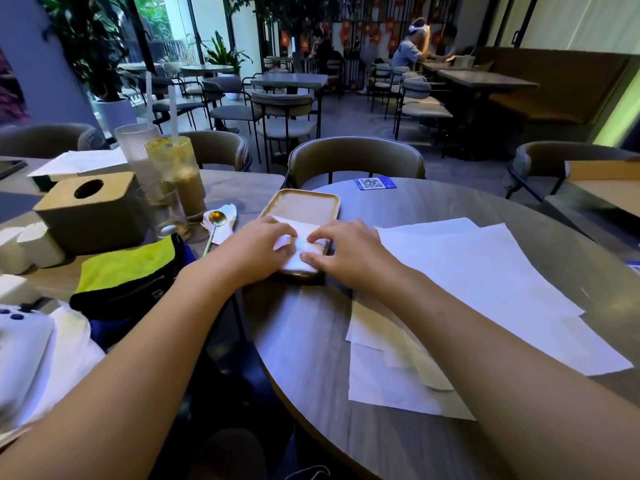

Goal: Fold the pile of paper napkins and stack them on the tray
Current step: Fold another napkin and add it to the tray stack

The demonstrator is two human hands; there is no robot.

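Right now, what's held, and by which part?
Folded napkin on the tray: left hand on its left edge, right hand on its right.

We see both hands meeting over a wooden tray point(300, 202) on a round grey table point(311, 341). The left hand point(258, 249) and the right hand point(346, 249) press curled fingers onto a small folded white napkin point(300, 254) lying at the tray's near end. Flat unfolded napkins point(485, 289) lie spread just to the right. To the left stand a tissue box point(90, 209), two tall glasses point(176, 174) and a gold spoon point(216, 221).
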